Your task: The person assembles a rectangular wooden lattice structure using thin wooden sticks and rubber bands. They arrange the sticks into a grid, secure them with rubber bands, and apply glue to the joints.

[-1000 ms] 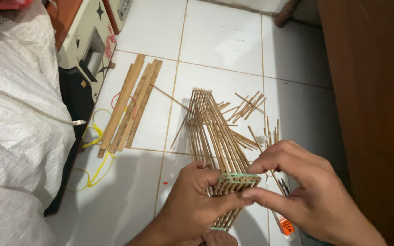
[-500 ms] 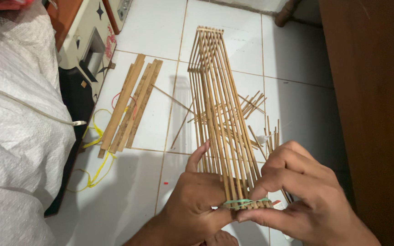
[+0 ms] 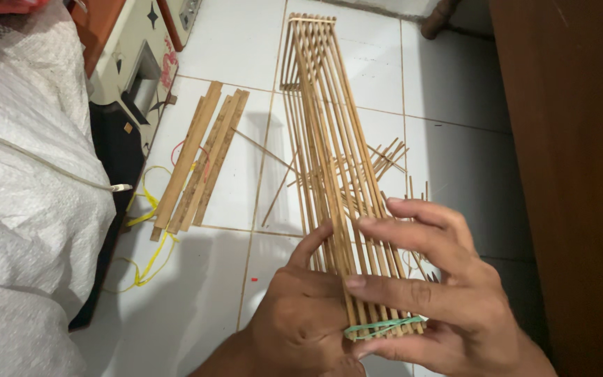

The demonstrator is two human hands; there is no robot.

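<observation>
Nearest the camera, the left hand (image 3: 300,318) cups the near end of a long cage-like frame of thin bamboo slats (image 3: 329,153) from below and from the left, its thumb pressed up against the outer slat, so it is closed on the frame. The right hand (image 3: 430,307) grips the same end from the right, its fingers (image 3: 392,241) laid flat across the top slats and its lower fingers curled under; it too is clamped on the frame. A green rubber band (image 3: 383,327) wraps the slat ends between the two hands.

The frame is held above the white tiled floor (image 3: 239,42) and reaches away from the person, its far end open and squared off. Under it on the floor lie loose bamboo sticks (image 3: 385,157), scattered and crossing one another. To the left, a bundle of flat wooden strips (image 3: 200,160) lies on the tiles, with a yellow cord (image 3: 149,209) at its near end. A white woven sack (image 3: 29,195) fills the left edge, and a dark wooden panel (image 3: 567,139) stands along the right.

The risk, as I judge it, is the single band: it holds only the near end, so a twist or squeeze could splay or snap the thin slats, or let them slide out.
</observation>
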